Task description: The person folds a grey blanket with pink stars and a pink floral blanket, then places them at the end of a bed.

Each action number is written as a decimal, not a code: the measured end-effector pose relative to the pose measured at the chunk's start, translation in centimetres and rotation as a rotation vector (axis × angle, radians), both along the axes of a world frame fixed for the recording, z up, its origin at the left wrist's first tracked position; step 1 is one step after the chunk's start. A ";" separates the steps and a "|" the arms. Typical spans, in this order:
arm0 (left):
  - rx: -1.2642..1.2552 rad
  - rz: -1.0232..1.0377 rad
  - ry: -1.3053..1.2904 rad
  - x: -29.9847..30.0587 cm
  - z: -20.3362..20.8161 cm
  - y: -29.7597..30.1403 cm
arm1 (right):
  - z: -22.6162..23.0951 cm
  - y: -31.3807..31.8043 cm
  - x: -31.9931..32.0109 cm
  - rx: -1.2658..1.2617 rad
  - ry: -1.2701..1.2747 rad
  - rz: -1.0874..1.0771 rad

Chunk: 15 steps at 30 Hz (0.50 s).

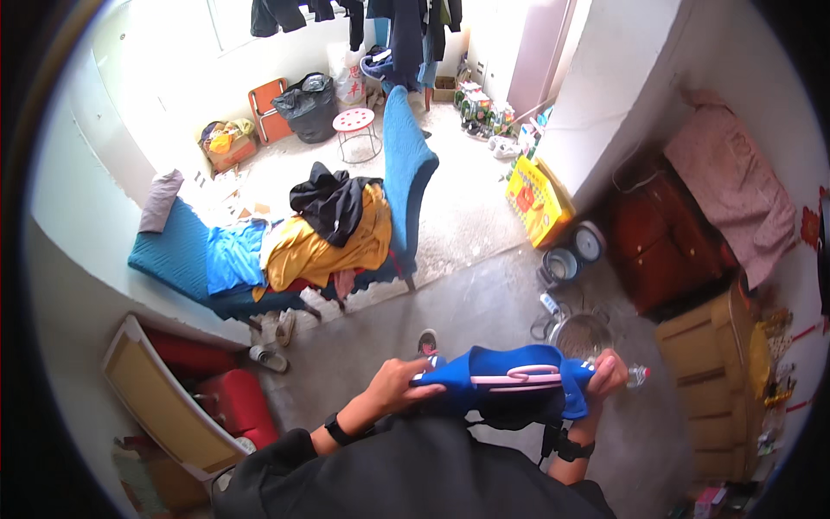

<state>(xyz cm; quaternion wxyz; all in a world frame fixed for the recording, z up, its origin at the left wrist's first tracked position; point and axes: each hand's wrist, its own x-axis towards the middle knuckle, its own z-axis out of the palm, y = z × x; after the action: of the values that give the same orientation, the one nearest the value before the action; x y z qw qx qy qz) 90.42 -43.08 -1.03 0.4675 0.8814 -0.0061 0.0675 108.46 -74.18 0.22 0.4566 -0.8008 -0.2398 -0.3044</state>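
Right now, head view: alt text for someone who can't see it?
Two bare hands hold a bright blue cloth garment with a slim pale-pink hanger at its opening. Beyond, black, mustard and blue clothes lie on a teal fabric couch.

Between my left hand [396,386] and right hand [608,374] sits a garment [494,362]; ahead-left, clothes [324,246] lie on a sofa [406,151]

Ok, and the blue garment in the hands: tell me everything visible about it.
The blue garment looks like soft fabric, with small white patches near both ends. It is spread sideways in the air, one end gripped by the left hand, the other by the right hand. A pink hanger lies along its opening, hook showing. Its exact type is unclear.
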 end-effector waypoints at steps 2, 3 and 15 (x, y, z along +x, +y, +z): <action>-0.062 -0.019 0.087 4.8 0.0 1.6 | 1.2 2.4 5.3 -0.085 -0.030 -0.042; -0.133 -0.026 0.110 7.7 -0.6 2.4 | 1.9 3.8 7.7 -0.126 -0.042 -0.063; -0.362 -0.584 0.165 42.1 5.0 13.1 | 8.8 15.1 40.7 -0.118 -0.073 -0.239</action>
<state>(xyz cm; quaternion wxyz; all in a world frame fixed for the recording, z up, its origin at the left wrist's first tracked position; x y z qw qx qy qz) 132.56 -30.02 3.98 0.6147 0.7478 -0.2079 -0.1405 149.16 -59.10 9.07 0.3602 -0.8375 -0.1765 -0.3711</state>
